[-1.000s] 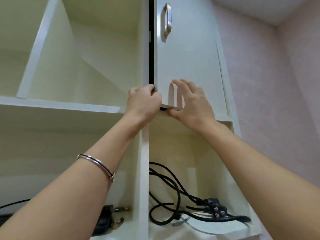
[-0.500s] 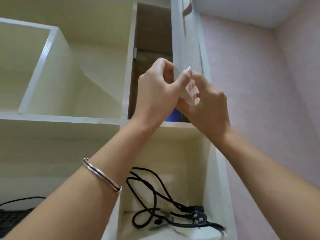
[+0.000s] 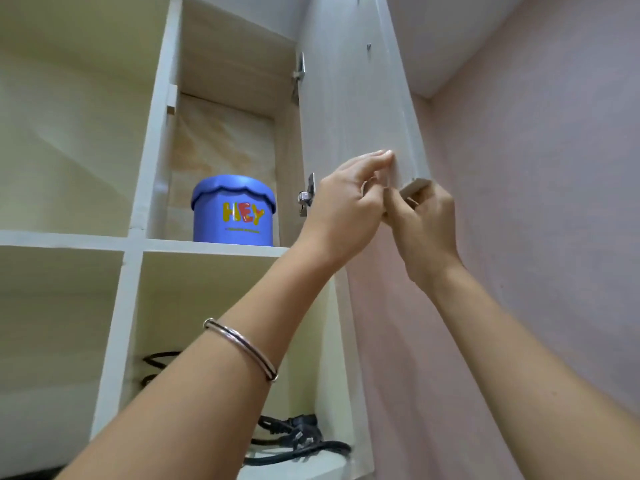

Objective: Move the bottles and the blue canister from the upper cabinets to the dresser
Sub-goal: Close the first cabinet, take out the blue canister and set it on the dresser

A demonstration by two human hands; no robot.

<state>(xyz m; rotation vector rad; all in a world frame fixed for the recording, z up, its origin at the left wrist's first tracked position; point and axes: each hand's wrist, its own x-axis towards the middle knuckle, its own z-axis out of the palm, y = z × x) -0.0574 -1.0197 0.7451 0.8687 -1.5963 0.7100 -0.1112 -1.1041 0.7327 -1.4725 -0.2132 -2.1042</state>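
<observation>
A blue canister (image 3: 232, 212) with a scalloped lid and the word HEY on its side stands upright on the shelf of the upper right cabinet. The white cabinet door (image 3: 353, 98) is swung wide open to the right. My left hand (image 3: 349, 206) rests its fingertips on the door's inner face near the bottom corner. My right hand (image 3: 422, 220) grips the door's bottom corner from below. Both hands are to the right of the canister and apart from it. No bottles are in view.
An open white cabinet compartment (image 3: 79, 133) lies to the left. Below the canister's shelf (image 3: 214, 247), a compartment holds coiled black cables and a plug (image 3: 298, 438). A pink wall (image 3: 536, 202) is close on the right, behind the open door.
The right cabinet door went from shut to fully open, swinging right with both hands on its lower corner. The blue canister came into view behind it.
</observation>
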